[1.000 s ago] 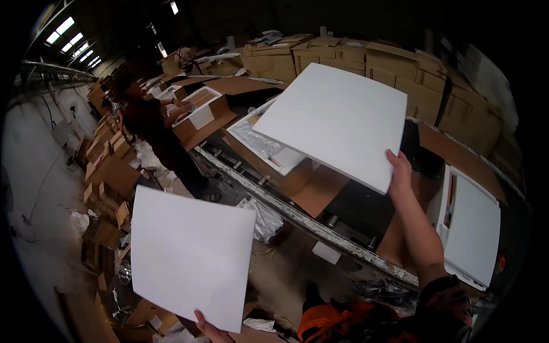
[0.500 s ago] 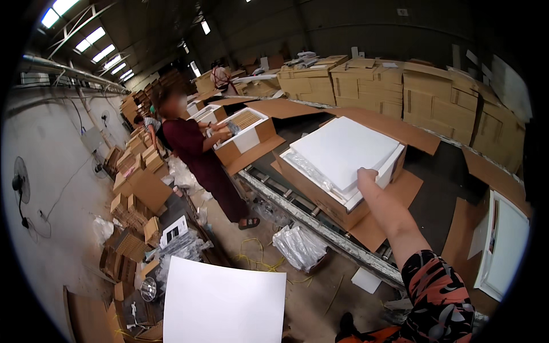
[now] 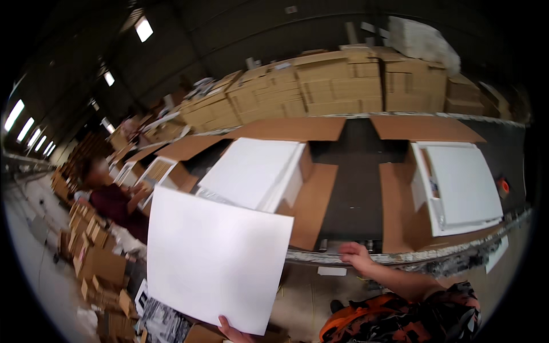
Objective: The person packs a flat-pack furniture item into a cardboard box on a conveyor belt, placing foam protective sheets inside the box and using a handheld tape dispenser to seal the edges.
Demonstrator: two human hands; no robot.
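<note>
A large white board [image 3: 217,257] stands tilted in front of me, gripped at its lower edge by my left hand [image 3: 231,331]; only the thumb side of that hand shows, the rest being behind the board. My right hand [image 3: 357,255] hangs over the near rail of the conveyor, with nothing in it and its fingers loosely apart, slightly blurred. Behind the board, an open carton [image 3: 309,197] on the belt holds a white panel [image 3: 251,166] lying across its top. Another open carton [image 3: 420,226], topped by a white panel [image 3: 463,183], sits farther right.
The dark conveyor belt [image 3: 351,194] runs left to right, edged by a worn rail [image 3: 309,256]. A roll of tape [image 3: 503,186] lies at its right end. Stacked cartons [image 3: 337,83] line the far side. At left a co-worker [image 3: 111,206] handles another open carton [image 3: 163,171].
My right hand has let go of the white panel on the carton and drawn back to the near rail. The view has turned right, and the board in my left hand is raised higher.
</note>
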